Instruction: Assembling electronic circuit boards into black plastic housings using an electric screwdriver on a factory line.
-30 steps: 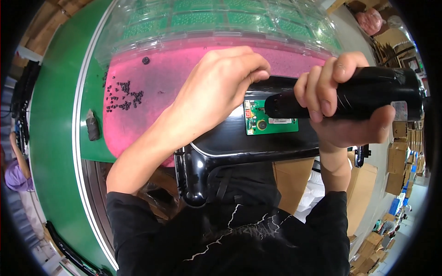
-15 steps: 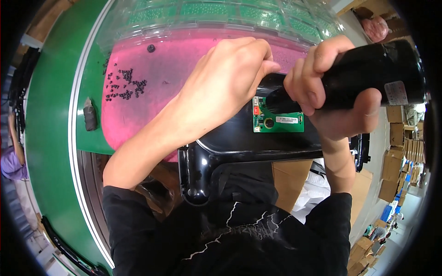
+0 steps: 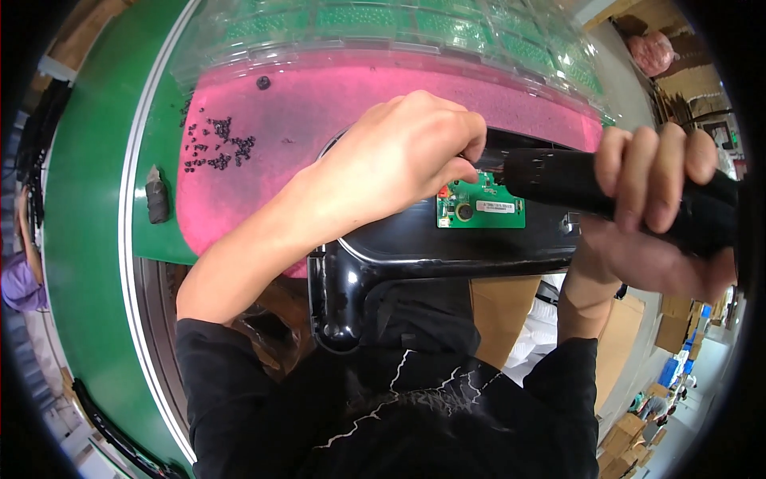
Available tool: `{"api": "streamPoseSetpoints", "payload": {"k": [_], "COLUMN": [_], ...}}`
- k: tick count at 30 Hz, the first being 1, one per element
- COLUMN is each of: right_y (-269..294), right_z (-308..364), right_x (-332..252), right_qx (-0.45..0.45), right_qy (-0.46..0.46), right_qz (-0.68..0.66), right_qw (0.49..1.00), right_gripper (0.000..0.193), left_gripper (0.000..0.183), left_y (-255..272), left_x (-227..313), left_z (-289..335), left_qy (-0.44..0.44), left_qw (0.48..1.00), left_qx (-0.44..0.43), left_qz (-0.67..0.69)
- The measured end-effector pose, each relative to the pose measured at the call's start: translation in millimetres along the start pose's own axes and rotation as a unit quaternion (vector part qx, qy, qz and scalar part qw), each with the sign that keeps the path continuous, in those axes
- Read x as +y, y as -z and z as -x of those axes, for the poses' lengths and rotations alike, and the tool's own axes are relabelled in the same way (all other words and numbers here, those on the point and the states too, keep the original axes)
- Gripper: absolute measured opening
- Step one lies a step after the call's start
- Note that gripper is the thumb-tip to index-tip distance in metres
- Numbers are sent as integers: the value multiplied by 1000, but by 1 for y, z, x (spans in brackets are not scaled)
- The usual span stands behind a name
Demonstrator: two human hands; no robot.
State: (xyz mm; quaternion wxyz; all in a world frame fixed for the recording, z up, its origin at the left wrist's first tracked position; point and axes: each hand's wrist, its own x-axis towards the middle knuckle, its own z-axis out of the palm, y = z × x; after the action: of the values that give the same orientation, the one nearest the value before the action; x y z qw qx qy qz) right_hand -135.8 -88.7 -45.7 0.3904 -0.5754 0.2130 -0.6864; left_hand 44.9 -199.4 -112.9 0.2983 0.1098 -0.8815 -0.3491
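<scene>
My right hand (image 3: 658, 184) is wrapped round a black electric screwdriver (image 3: 550, 173), which lies nearly level and points left. At its nose, my left hand (image 3: 419, 152) pinches thumb and forefinger together; what they grip, if anything, is too small to make out. Just below the tool's nose sits a green circuit board (image 3: 485, 214) with a white label, a red part and a round dark component. It rests in a black plastic housing (image 3: 399, 243) with a rounded arm toward my body. My left hand and the tool cover the board's far edge.
Under the housing lies a pink mat (image 3: 263, 128), with many small black screws (image 3: 219, 144) scattered at its left. A dark wrapped stub (image 3: 157, 198) lies on the green bench (image 3: 88, 215). Clear plastic trays (image 3: 383, 28) stand behind. Another person's purple sleeve (image 3: 22, 283) shows far left.
The screwdriver has drawn back right and levelled out, its nose now beside my left fingers. My left hand has come slightly lower and nearer. More of the board's top is uncovered.
</scene>
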Motion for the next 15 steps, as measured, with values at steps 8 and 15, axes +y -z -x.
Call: {"api": "streamPoseSetpoints", "payload": {"k": [8,15], "right_y": [-5,-8], "right_z": [6,15], "right_x": [-6,0], "right_qx": [21,10], "right_qy": [10,-62], "right_qz": [-17,-14], "right_qw": [1000,998], "right_gripper": [61,65], "left_gripper": [16,10], "left_y": [-3,-1], "left_x": [0,2], "left_z": [-1,-3], "left_qy": [-95,-81], "left_qw": [991,994], "left_qx": [4,8], "left_qz": [90,66]}}
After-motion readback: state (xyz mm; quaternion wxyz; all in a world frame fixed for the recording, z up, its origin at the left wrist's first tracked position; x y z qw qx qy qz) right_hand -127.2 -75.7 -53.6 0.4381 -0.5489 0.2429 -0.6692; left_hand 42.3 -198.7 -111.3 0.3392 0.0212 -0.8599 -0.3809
